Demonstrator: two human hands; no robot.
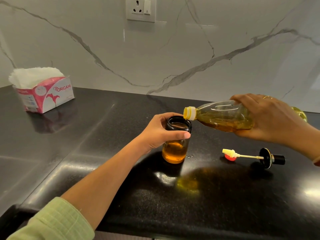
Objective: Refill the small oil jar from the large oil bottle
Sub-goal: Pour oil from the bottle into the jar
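Small oil jar (176, 146), just right of centre in the frame, stands upright on the black bench (103, 153). Its lid is off, and amber oil fills the lower part, with the dark neck above not yet reached. The left hand (155, 132) comes in from the lower left to steady it, fingers (181, 135) wrapped round the neck and clamped on the glass.

Over to the right, the large oil bottle (223, 116) is tipped almost flat, its uncapped yellow mouth hanging just over the right side of the jar's rim. The right hand (270, 118) grips the bottle's body from above, fingers (242, 97) curled over the plastic.

So this is the pour itself, by my read, partway through. Whether a stream is running I can't make out; it's too fine to see. The next move calls for care: a slow tilt with the mouth held over the opening, an eye on the level as it climbs, then the bottle rolled upright before the jar brims. The bottle holds plenty, so a sudden glug could splash over.

Lower right of the jar, the brush lid (266, 157) lies on its side on the bench, its bristles at a small red cap (230, 157). That lid will want fitting back on. Tiny glints just right of the jar's base may be drops. At upper left a tissue box (46, 94) sits well apart, handy for wiping. Top centre is a wall socket (141, 8).
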